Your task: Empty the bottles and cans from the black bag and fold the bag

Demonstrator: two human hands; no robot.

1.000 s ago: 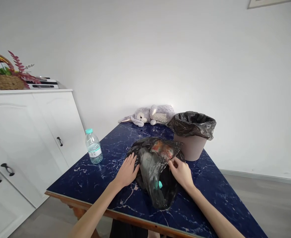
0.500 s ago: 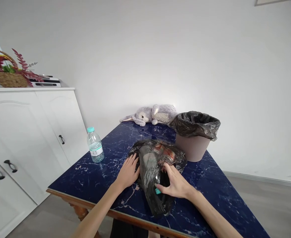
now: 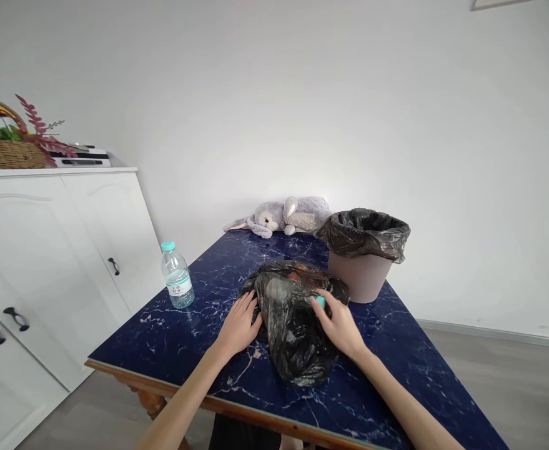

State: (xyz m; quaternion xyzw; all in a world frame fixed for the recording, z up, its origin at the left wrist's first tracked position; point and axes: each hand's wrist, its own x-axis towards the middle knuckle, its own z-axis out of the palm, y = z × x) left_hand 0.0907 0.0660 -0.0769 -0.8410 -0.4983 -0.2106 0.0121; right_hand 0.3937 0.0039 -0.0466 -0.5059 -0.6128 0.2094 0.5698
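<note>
A crumpled, see-through black plastic bag (image 3: 297,350) lies on the blue marbled table (image 3: 227,250), with reddish items dimly visible inside. My left hand (image 3: 239,322) rests on the bag's left side, fingers stretched out and thumb apart. At the bag's right side, my right hand (image 3: 340,322) is closed around the teal-capped end of a clear plastic bottle. The bottle's teal cap (image 3: 320,301) shows between thumb and fingers. The rest of this bottle lies in the bag, blurred by the film.
Another teal-capped water bottle (image 3: 178,281) stands upright at the table's left. A pinkish trash bin (image 3: 361,275) lined with a black bag is behind my right hand. A plush rabbit (image 3: 293,214) lies by the wall. White cabinets (image 3: 91,250) stand at left.
My right hand has moved away from me and closed on the bottle's capped end, which has swung up and rightward. The bag's near end has drawn back from the table edge.
</note>
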